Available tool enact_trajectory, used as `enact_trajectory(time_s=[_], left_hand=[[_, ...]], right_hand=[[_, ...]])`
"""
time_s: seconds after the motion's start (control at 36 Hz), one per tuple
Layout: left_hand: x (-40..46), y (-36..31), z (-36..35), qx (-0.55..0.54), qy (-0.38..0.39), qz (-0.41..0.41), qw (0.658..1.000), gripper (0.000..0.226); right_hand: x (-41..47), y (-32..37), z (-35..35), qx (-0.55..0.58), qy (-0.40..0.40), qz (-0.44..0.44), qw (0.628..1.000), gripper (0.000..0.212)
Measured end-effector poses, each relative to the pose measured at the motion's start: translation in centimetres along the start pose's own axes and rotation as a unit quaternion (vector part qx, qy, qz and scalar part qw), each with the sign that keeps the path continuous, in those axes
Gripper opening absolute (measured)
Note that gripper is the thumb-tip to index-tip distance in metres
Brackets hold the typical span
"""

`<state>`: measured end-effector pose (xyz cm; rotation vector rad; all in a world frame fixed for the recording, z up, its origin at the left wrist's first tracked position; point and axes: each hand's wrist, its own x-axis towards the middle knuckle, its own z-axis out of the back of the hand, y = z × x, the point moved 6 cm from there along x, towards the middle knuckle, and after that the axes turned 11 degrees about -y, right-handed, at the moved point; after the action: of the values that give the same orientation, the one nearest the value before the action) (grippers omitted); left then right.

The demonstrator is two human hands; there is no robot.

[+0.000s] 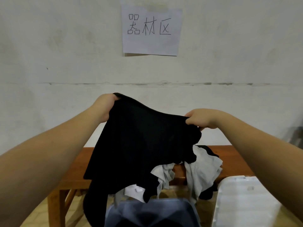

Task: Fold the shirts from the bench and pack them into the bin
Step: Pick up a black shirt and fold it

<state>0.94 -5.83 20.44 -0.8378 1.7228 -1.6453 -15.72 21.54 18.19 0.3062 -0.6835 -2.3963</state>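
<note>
Clearly the black shirt (139, 136), held up above the bench's (232, 161) front edge, could sag unevenly, its hem snagging the grey shirts (201, 171) heaped on that edge and dragging them off. Both the left hand (103, 107) and right hand (201, 118) pinch its top edge, fingers curled. A stained wall (65, 46) stands behind, the bin (164, 208) below, a paper sign (150, 30) above

Two bare forearms, no sleeves in view (nothing worn at either wrist), bare hands (105, 107)
</note>
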Motion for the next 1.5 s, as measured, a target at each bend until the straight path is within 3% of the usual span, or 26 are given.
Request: enact_trajectory(time_s=[0.14,0.28,0.39,0.5,0.69,0.78,0.86,1.0,1.11,1.17,1.28,1.39,1.5], left_hand=[[0.5,0.5,0.4,0.051,-0.031,0.013,0.998,0.015],[0.4,0.9,0.0,0.066,-0.04,0.025,0.997,0.015],[0.0,1.1,-0.7,0.071,-0.029,0.024,0.997,0.015],[-0.5,1.2,-1.1,0.093,-0.016,0.012,0.995,0.016],[-2.2,0.9,-1.5,0.125,0.073,-0.025,0.989,0.019],[-2.9,0.2,-1.7,0.095,0.101,-0.064,0.988,0.031],[-4.0,-0.8,-0.7,0.069,0.029,-0.102,0.992,0.036],[-7.5,-0.9,0.0,0.113,-0.058,-0.17,0.977,0.048],[-9.2,0.5,-1.6,0.137,0.011,-0.122,0.983,0.06],[-9.8,1.6,-2.6,0.132,0.055,-0.051,0.988,0.062],[-10.2,4.1,-4.3,0.09,0.156,0.074,0.981,0.045],[-10.0,4.0,-4.9,-0.02,0.183,0.098,0.978,0.014],[-9.8,1.9,-4.5,-0.122,0.176,0.082,0.973,0.009]], right_hand=[[-0.9,1.4,1.0,-0.008,0.01,0.003,1.0,0.012],[-1.8,4.0,0.9,0.158,0.071,0.003,0.985,0.02],[-1.8,6.6,1.0,0.318,0.044,0.036,0.946,0.031],[-1.9,9.3,1.5,0.45,-0.006,0.061,0.891,0.028],[-2.0,13.3,2.6,0.562,-0.093,0.085,0.818,0.018],[-2.0,14.5,3.2,0.589,-0.119,0.093,0.794,0.019],[-2.2,15.6,3.8,0.606,-0.138,0.104,0.777,0.022],[-2.2,16.6,4.0,0.626,-0.143,0.103,0.759,0.024],[-2.2,17.1,4.1,0.634,-0.149,0.102,0.752,0.024],[-2.4,17.1,4.2,0.633,-0.154,0.104,0.752,0.024],[-2.4,16.7,4.9,0.624,-0.17,0.104,0.756,0.024],[-2.6,15.7,6.0,0.624,-0.189,0.094,0.753,0.023],[-2.2,13.8,7.3,0.623,-0.213,0.078,0.748,0.022]])
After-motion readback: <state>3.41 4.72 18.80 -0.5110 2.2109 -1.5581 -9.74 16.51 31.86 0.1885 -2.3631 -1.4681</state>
